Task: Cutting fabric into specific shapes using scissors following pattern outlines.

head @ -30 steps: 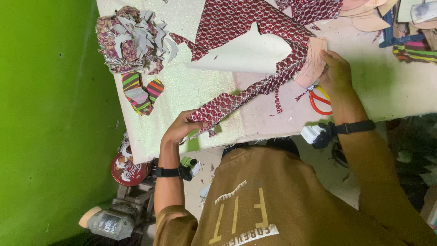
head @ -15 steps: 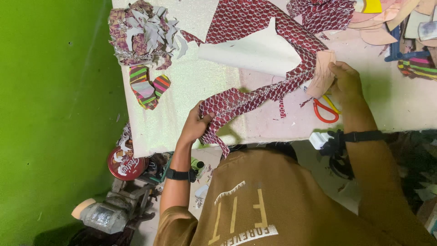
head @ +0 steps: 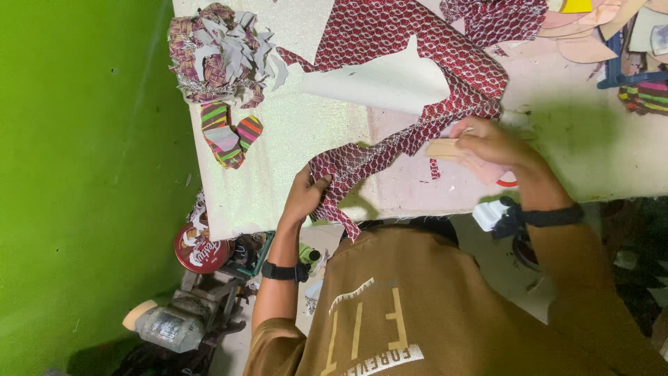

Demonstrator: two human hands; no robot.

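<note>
A large sheet of dark red patterned fabric [head: 417, 35] with a white backing lies cut up on the white worktable [head: 278, 132]. A narrow strip of it runs down toward me. My left hand [head: 304, 197] pinches the lower end of that strip at the table's near edge. My right hand [head: 487, 145] presses a flat beige cut-out piece [head: 442, 148] against the strip's upper part. Red-handled scissors [head: 506, 182] peek out from under my right wrist.
A heap of patterned fabric scraps [head: 219, 52] and striped multicoloured pieces [head: 226, 136] lie at the table's left. More cut-outs and striped material [head: 643, 94] sit at the far right. A green wall [head: 76, 139] is left; a red round tin [head: 198, 251] and a motor [head: 167, 324] are below.
My right hand has moved left along the strip, with the beige piece now under its fingers and covering most of the scissors. My left hand keeps its hold on the strip's end.
</note>
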